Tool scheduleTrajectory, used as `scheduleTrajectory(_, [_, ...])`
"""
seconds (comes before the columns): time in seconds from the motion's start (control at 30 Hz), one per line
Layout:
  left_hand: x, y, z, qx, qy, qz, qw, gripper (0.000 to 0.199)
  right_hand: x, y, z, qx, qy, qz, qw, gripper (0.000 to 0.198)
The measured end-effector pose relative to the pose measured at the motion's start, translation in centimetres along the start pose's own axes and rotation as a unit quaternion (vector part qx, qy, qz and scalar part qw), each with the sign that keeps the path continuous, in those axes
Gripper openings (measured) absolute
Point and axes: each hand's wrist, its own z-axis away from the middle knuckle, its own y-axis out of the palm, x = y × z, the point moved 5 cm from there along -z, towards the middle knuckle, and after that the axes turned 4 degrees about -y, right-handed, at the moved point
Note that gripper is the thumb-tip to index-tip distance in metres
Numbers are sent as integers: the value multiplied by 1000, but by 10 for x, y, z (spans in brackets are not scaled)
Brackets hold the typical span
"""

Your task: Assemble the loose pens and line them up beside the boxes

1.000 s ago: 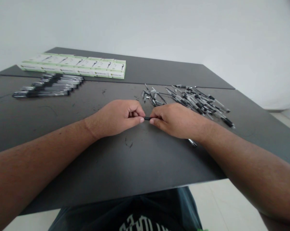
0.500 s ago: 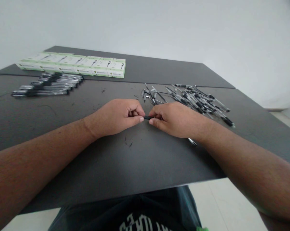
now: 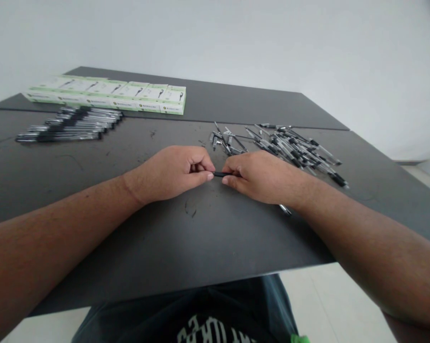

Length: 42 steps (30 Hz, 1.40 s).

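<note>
Between my two hands lies a pen (image 3: 219, 174), only a short black stretch of it showing. My left hand (image 3: 181, 172) pinches one end between thumb and forefinger. From the other side my right hand (image 3: 255, 176) grips it the same way, thumb and fingers closed. Most of the pen is hidden inside the hands. Just beyond my right hand are a few loose thin pen parts (image 3: 229, 140) with metallic tips. A silvery pen end (image 3: 285, 209) pokes out below my right wrist; I cannot tell whether it belongs to the held pen.
A heap of clear and black pens (image 3: 300, 150) lies to the right. On the left, more pens (image 3: 72, 125) lie side by side in a slanted row. Behind them stands a row of white-and-green boxes (image 3: 174, 101). The dark table's (image 3: 186, 257) front edge is near my lap.
My right hand has drawn very slightly to the right, so a little more of the black part shows between the fingers. Otherwise the scene looks the same.
</note>
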Motion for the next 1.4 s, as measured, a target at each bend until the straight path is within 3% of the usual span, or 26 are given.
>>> scheduleTrajectory(0.13, [0, -1, 0, 0, -2, 0, 1000, 25, 0, 1, 0, 5, -5, 19, 1000, 30])
scheduleTrajectory(0.77, [2, 2, 0, 2, -2, 4, 1000, 24, -1, 0, 0, -10, 10, -8, 1000, 23])
scheduleTrajectory(0.87, [3, 3, -1, 6, -3, 2, 1000, 25, 0, 2, 0, -2, -4, 6, 1000, 31])
scheduleTrajectory(1.4, [-1, 0, 1, 1, 3, 1, 1000, 22, -1, -1, 1, -17, 8, -27, 999, 25])
